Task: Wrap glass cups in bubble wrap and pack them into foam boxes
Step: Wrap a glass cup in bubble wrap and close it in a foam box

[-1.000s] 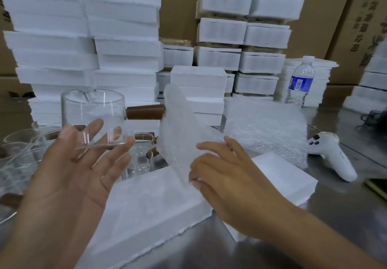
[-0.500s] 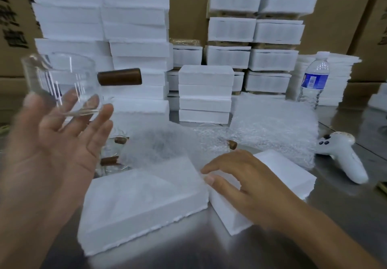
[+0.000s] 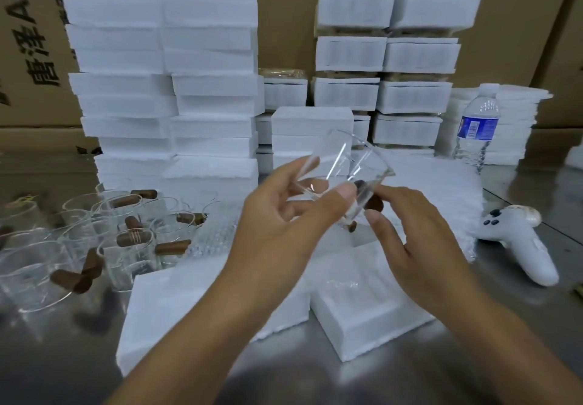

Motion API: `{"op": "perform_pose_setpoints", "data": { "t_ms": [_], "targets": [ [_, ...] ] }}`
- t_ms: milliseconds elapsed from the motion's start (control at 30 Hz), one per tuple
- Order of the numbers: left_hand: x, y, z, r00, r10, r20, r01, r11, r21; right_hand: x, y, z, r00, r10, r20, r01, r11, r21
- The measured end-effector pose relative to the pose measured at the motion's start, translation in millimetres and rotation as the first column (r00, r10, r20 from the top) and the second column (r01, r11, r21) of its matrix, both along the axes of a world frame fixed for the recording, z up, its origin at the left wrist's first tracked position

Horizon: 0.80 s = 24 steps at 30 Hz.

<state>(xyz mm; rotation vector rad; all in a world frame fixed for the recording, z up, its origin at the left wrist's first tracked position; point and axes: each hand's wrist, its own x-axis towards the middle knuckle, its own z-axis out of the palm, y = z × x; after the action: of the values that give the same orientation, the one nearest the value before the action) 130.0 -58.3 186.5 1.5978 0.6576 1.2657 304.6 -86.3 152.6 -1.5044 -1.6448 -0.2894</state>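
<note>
The left hand (image 3: 277, 224) grips the glass cup (image 3: 342, 164). The thumb presses the near wall and the curled fingers show through the glass on the far side. The cup is clear, thin-walled and cylindrical, and is held tilted in the air above the foam boxes. The right hand (image 3: 419, 240) pinches the cup's short, brown, rounded wooden handle (image 3: 374, 205) between thumb and index finger; the other fingers are spread.

Below the hands, two white foam boxes (image 3: 362, 319) with rough, torn edges sit on the brushed metal table (image 3: 536, 325). A dimpled bubble wrap sheet (image 3: 214, 237) lies just behind them.

To the left stands a cluster of matching cups (image 3: 126, 237). Stacked foam boxes (image 3: 164, 89) line the rear. A plastic water bottle (image 3: 476, 126) and a smooth white controller (image 3: 517, 243) are on the right.
</note>
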Motion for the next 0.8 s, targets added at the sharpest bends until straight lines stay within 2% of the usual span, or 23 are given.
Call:
{"op": "perform_pose_setpoints", "data": {
  "t_ms": [133,267,400,600,700,800],
  "targets": [
    [7.1,8.1,-5.2,0.997,-0.031,-0.071,0.03,0.999,-0.015,8.6,0.5,1.9,1.0,-0.015,0.003,0.015,0.991,-0.134],
    [6.0,13.2,-16.4,0.988,-0.062,-0.138,0.056,0.997,-0.049,11.5,-0.4,5.8,0.999,0.054,0.0,-0.054,0.996,-0.078],
    [5.4,15.1,-20.0,0.988,-0.102,-0.117,0.091,0.991,-0.095,11.4,0.0,5.8,0.997,0.077,-0.007,-0.077,0.995,-0.063],
    [0.1,17.9,-20.2,0.989,-0.064,-0.134,0.05,0.993,-0.106,13.2,-2.3,7.7,0.998,-0.021,0.059,0.023,1.0,-0.021],
    [-1.9,22.1,-22.4,0.99,0.017,-0.139,-0.032,0.993,-0.11,20.5,-2.8,8.6,0.993,-0.12,0.0,0.12,0.993,0.01],
    [-1.9,25.6,-29.5,0.947,0.112,-0.302,-0.122,0.992,-0.016,23.5,-1.7,8.7,0.974,-0.148,-0.171,0.158,0.986,0.044]
  ]
}}
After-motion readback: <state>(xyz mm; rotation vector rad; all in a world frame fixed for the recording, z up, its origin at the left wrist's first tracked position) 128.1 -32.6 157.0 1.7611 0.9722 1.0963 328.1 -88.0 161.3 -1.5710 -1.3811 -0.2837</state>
